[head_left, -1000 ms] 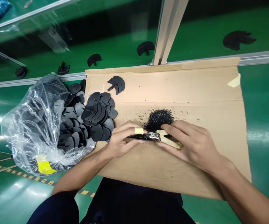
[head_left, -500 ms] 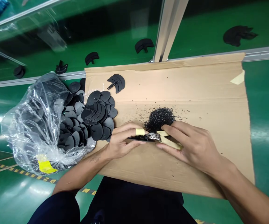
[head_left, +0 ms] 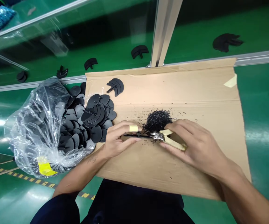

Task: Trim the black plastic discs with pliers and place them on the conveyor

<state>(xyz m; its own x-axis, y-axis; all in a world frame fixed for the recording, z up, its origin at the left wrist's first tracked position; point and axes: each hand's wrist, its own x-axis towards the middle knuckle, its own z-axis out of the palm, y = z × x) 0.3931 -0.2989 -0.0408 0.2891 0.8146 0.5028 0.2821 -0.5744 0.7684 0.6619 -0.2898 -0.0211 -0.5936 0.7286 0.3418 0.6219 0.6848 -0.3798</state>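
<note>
My left hand (head_left: 117, 139), with tape on its forefinger, pinches a flat black plastic part (head_left: 134, 135) edge-on over the cardboard sheet (head_left: 195, 93). My right hand (head_left: 195, 144) grips yellow-handled cutters (head_left: 169, 139), whose metal jaws touch the right end of the part. A heap of small black trimmings (head_left: 157, 119) lies just behind the jaws.
A clear plastic bag (head_left: 41, 124) at the left spills many black round parts (head_left: 97, 115) onto the cardboard. One fan-shaped part (head_left: 116, 85) lies at the sheet's back. More black parts (head_left: 139, 50) lie on the green belt beyond a metal rail (head_left: 257, 56) and post (head_left: 163, 31).
The part has slid a little out of the cutter jaws, so more of it shows between my hands. The view has shifted slightly downward.
</note>
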